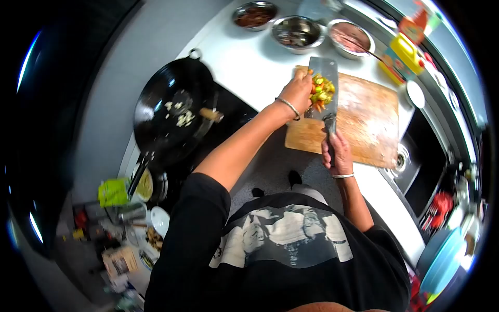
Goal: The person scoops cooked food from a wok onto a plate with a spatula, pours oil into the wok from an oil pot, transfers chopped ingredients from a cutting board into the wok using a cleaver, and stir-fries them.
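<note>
My right hand (pixel 338 152) is wrapped round the black handle of a cleaver (pixel 325 66), whose wide blade lies flat over the left part of a wooden cutting board (pixel 371 112). A small heap of chopped peppers (pixel 323 92), yellow-green with orange bits, rests on the blade. Against the heap's left side is my left hand (pixel 298 92), fingers curled in towards the pieces; its fingertips are partly hidden, so whether it grips any cannot be told. Left of the counter, a black wok (pixel 174 78) on the stove holds white chopped pieces, perhaps garlic (pixel 184 118).
Behind the board stand a metal bowl of dark reddish food (pixel 254 15), a second metal bowl (pixel 296 34) and a bowl of pink meat (pixel 351 39). A yellow jug (pixel 403 57) is at the back right. A sink (pixel 410 166) lies right; the wok's handle (pixel 136 179) points towards me.
</note>
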Motion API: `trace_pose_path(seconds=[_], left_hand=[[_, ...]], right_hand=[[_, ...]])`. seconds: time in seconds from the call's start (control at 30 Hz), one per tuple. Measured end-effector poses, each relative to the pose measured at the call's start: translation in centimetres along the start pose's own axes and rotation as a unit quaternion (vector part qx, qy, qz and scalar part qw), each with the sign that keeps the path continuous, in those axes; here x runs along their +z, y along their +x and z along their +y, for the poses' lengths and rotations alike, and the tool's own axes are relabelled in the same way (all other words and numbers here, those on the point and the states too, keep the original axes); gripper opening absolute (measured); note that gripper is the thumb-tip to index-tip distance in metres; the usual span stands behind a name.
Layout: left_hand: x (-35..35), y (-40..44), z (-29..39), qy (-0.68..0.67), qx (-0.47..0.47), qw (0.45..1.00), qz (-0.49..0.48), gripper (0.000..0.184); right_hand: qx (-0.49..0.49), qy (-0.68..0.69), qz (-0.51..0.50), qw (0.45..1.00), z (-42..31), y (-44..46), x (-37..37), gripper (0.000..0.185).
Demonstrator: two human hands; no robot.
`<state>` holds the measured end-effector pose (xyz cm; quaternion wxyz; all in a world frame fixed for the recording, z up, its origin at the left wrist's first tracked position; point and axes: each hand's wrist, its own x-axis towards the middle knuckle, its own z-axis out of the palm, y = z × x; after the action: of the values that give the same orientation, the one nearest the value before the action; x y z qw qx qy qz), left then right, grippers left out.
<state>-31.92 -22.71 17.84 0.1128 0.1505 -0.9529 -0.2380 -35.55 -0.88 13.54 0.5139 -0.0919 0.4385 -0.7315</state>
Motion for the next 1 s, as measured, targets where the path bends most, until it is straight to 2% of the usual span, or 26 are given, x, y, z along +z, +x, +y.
trace_pose_path(seconds=[0.07, 0.1, 0.17, 0.23, 0.27, 0.3, 0.33, 0.37, 0.4, 0.43, 0.47, 0.5, 0.53, 0.57, 0.6, 0.63, 0.7, 0.77, 0.8, 0.83, 0.9, 1.0], left_hand=[[-4.0, -1.3, 0.6, 0.020, -0.068, 0.997, 0.005, 0.041], [-5.5, -2.1, -0.8, 0.050, -0.059, 0.996, 0.037, 0.045], [-9.1, -3.7, -2.8, 0.074, -0.099, 0.991, 0.052, 0.047], [-13.3, -6.2, -4.5, 0.110, -0.067, 0.985, 0.117, 0.043], [-15.3, -7.0, -6.1, 0.153, -0.038, 0.981, 0.111, 0.039], [-17.7, -8.2, -5.2, 0.140, -0.093, 0.980, 0.111, 0.034], [-19.0, -9.4, -6.3, -0.001, -0.124, 0.987, 0.100, 0.033], [-19.6, -10.8, -9.4, -0.067, -0.154, 0.979, 0.111, 0.033], [-20.2, -12.7, -11.6, -0.161, -0.196, 0.959, 0.124, 0.035], [-21.0, -14.8, -15.8, -0.046, -0.208, 0.972, 0.102, 0.042], [-21.8, -16.5, -17.0, 0.055, -0.350, 0.934, 0.041, 0.053], [-21.5, -19.2, -19.4, 0.282, -0.329, 0.900, 0.055, 0.060], [-22.2, -20.9, -21.3, 0.307, -0.340, 0.889, 0.016, 0.063], [-22.9, -21.9, -21.0, 0.319, -0.357, 0.878, 0.023, 0.059], [-23.1, -22.8, -21.4, 0.225, -0.400, 0.884, 0.091, 0.051], [-22.9, -21.9, -17.0, 0.153, -0.450, 0.863, 0.173, 0.037], [-22.7, -22.3, -15.2, 0.204, -0.247, 0.910, 0.261, 0.024], [-20.6, -19.7, -6.0, 0.115, -0.223, 0.922, 0.295, 0.012], [-18.8, -18.7, -2.7, 0.059, -0.199, 0.935, 0.289, 0.011], [-16.7, -17.5, -0.1, 0.000, -0.172, 0.944, 0.282, 0.009], [-11.5, -15.2, 2.7, -0.090, -0.125, 0.966, 0.207, 0.009], [-3.4, -10.6, 4.1, -0.146, -0.088, 0.979, 0.111, 0.012]], right_hand=[[-0.001, -0.015, -0.043, 0.999, -1.1, 0.4, 3.0, 0.025], [0.010, -0.026, -0.061, 0.998, -1.5, 0.7, 4.7, 0.026], [0.026, -0.046, -0.088, 0.995, -2.6, 1.6, 8.3, 0.026], [0.046, -0.054, -0.169, 0.983, -3.1, 3.2, 11.7, 0.023], [0.052, -0.100, -0.184, 0.976, -3.2, 4.2, 13.5, 0.020], [0.063, -0.123, -0.183, 0.973, -3.1, 5.2, 15.6, 0.017], [0.058, -0.142, -0.212, 0.965, -2.3, 6.3, 17.5, 0.018], [0.074, -0.133, -0.230, 0.961, -1.1, 7.4, 19.5, 0.016], [0.029, -0.183, -0.257, 0.949, 0.0, 8.1, 21.3, 0.019], [0.001, -0.242, -0.277, 0.930, 1.0, 8.9, 22.9, 0.023], [-0.053, -0.341, -0.261, 0.901, 1.5, 9.5, 24.0, 0.025], [-0.103, -0.436, -0.245, 0.860, 2.0, 9.8, 24.9, 0.027], [-0.235, -0.448, -0.218, 0.835, 4.4, 10.8, 24.8, 0.028], [-0.361, -0.453, -0.186, 0.794, 6.6, 11.7, 24.1, 0.028], [-0.308, -0.439, -0.191, 0.822, 6.1, 10.7, 23.4, 0.031], [-0.262, -0.408, -0.198, 0.852, 4.7, 9.2, 22.1, 0.030], [-0.167, -0.340, -0.205, 0.902, 1.9, 6.0, 18.0, 0.028], [-0.185, -0.326, -0.179, 0.910, 0.7, 3.9, 12.7, 0.026], [-0.111, -0.262, -0.157, 0.946, 0.0, 2.4, 10.1, 0.026], [-0.037, -0.194, -0.131, 0.971, -0.7, 0.9, 7.5, 0.026], [-0.029, -0.127, -0.064, 0.989, -0.5, -1.4, 2.4, 0.026], [-0.012, -0.054, 0.048, 0.997, 0.7, -5.5, -4.5, 0.027]])
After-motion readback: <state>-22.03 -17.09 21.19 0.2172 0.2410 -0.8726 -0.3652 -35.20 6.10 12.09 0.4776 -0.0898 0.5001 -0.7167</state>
